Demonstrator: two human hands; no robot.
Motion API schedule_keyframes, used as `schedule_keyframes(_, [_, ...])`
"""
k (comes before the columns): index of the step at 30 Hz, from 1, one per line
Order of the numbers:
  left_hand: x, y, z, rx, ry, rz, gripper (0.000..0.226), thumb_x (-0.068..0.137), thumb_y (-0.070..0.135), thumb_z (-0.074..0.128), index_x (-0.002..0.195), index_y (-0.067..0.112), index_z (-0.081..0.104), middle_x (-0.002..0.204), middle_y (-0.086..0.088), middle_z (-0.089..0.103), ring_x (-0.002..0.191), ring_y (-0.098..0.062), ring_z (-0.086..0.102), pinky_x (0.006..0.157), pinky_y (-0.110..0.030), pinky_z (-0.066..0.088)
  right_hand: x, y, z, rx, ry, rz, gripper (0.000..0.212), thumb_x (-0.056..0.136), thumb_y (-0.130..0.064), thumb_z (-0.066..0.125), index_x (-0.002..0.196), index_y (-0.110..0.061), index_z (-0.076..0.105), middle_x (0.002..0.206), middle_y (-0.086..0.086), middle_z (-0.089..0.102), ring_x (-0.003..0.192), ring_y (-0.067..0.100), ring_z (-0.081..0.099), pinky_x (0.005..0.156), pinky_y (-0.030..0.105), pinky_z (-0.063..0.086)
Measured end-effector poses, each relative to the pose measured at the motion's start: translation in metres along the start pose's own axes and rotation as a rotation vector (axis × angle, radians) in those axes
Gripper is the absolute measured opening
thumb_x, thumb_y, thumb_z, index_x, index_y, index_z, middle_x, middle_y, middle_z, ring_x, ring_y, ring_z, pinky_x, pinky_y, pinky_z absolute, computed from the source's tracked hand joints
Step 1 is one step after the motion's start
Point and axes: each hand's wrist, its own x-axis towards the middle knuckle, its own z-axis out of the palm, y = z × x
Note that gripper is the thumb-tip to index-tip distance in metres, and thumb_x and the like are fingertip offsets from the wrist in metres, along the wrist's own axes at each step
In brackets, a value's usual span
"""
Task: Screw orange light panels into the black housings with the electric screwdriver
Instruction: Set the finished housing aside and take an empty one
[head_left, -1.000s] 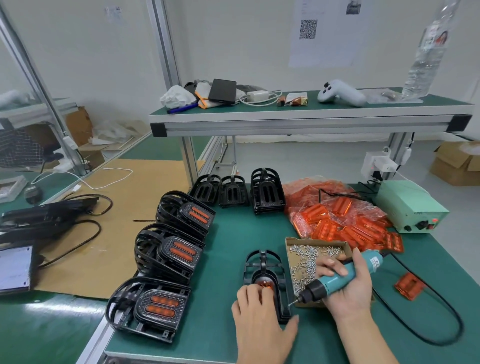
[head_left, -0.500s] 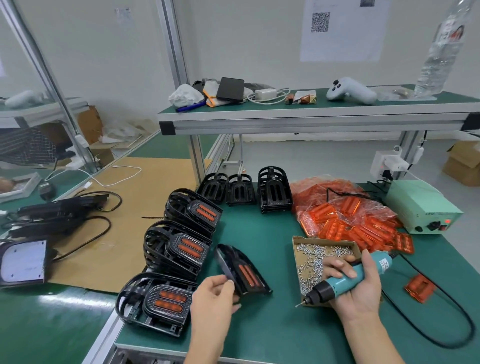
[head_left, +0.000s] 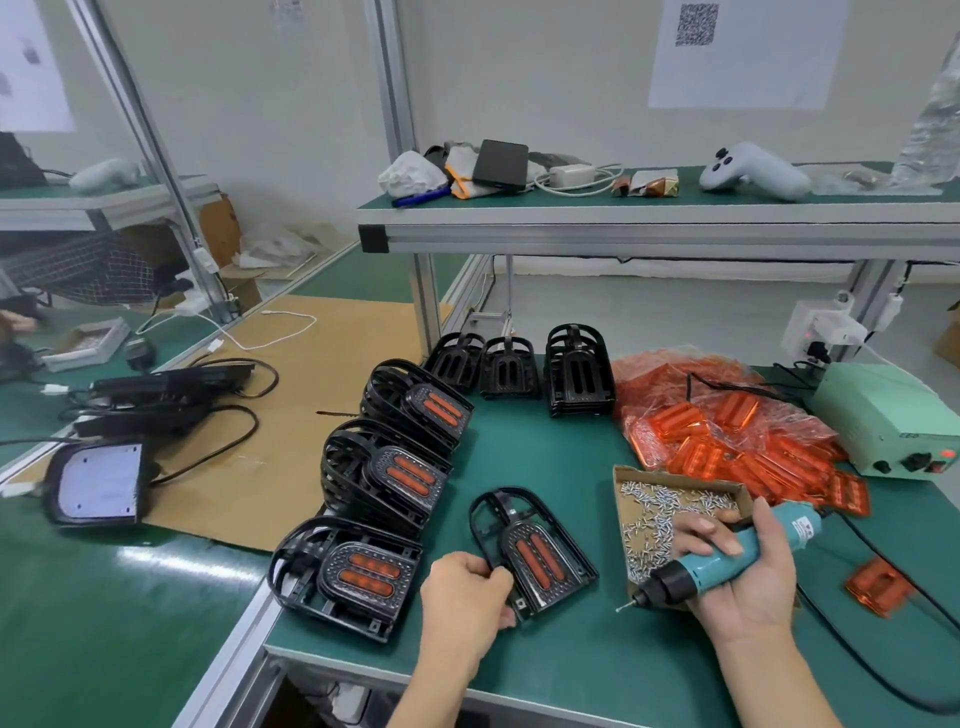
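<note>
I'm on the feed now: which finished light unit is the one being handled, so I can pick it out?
Start at the cardboard screw box on the green bench. Just left of it lies a black housing with two orange strips. Unlike the stacked units further left, it lies single and flat, its edge gripped by the left hand.

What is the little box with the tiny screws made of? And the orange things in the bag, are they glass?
The box looks like plain brown cardboard: dull, with thin folded walls. The screws look like metal, silvery and shiny. The orange light panels are probably see-through plastic, not glass: glossy, ribbed and heaped loosely in a crinkly clear bag that seems to be thin plastic film.
</note>
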Motion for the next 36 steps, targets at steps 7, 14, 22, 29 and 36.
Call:
schedule_keyframes(7, [-0.018, 0.003, -0.022, -0.048, 0.104, 0.124, 0.019, 0.091, 0.020, 0.066, 0.103, 0.028, 0.054, 0.070, -0.002, 0.073, 0.054, -0.009, 0.071, 0.064, -0.030, 0.059, 0.004, 0.006, -0.001, -0.089, -0.008, -0.031, 0.033, 0.098, -0.050, 0.063, 0.078, -0.025, 0.052, 0.055, -0.016, 0.037, 0.073, 0.004, 0.048, 0.058, 0.013, 0.039])
schedule_keyframes(14, [-0.034, 0.005, -0.091, -0.020, 0.392, 0.096, 0.048, 0.083, 0.021, 0.077, 0.114, 0.035, 0.043, 0.074, 0.008, 0.069, 0.057, -0.005, 0.070, 0.060, -0.035, 0.058, 0.003, 0.010, 0.004, -0.119, 0.001, -0.053, 0.034, 0.099, -0.051, 0.060, 0.078, -0.026, 0.052, 0.054, -0.016, 0.038, 0.073, 0.004, 0.048, 0.060, 0.012, 0.037])
schedule_keyframes(22, [-0.037, -0.010, -0.117, 0.103, 0.548, 0.020, 0.051, 0.081, 0.022, 0.069, 0.118, 0.029, 0.036, 0.094, -0.003, 0.063, 0.082, -0.026, 0.069, 0.079, -0.048, 0.055, 0.002, 0.008, 0.002, -0.094, -0.021, -0.027, 0.032, 0.101, -0.050, 0.058, 0.082, -0.026, 0.048, 0.053, -0.016, 0.038, 0.073, 0.003, 0.047, 0.060, 0.012, 0.036])
schedule_keyframes(29, [-0.027, -0.017, -0.101, 0.093, 0.523, -0.027, 0.080, 0.079, 0.020, 0.067, 0.147, 0.017, 0.025, 0.118, -0.021, 0.062, 0.095, -0.038, 0.065, 0.086, -0.056, 0.054, 0.001, 0.006, 0.002, -0.092, -0.013, -0.015, 0.034, 0.101, -0.051, 0.057, 0.079, -0.026, 0.052, 0.053, -0.016, 0.039, 0.072, 0.004, 0.048, 0.058, 0.012, 0.038])
schedule_keyframes(36, [-0.026, -0.024, -0.094, 0.117, 0.563, -0.025, 0.096, 0.083, 0.013, 0.070, 0.159, 0.018, 0.012, 0.139, -0.022, 0.046, 0.100, -0.023, 0.039, 0.098, -0.053, 0.042, 0.001, 0.005, 0.001, -0.079, 0.003, -0.020, 0.033, 0.099, -0.050, 0.060, 0.078, -0.025, 0.053, 0.053, -0.015, 0.039, 0.072, 0.004, 0.047, 0.058, 0.012, 0.037])
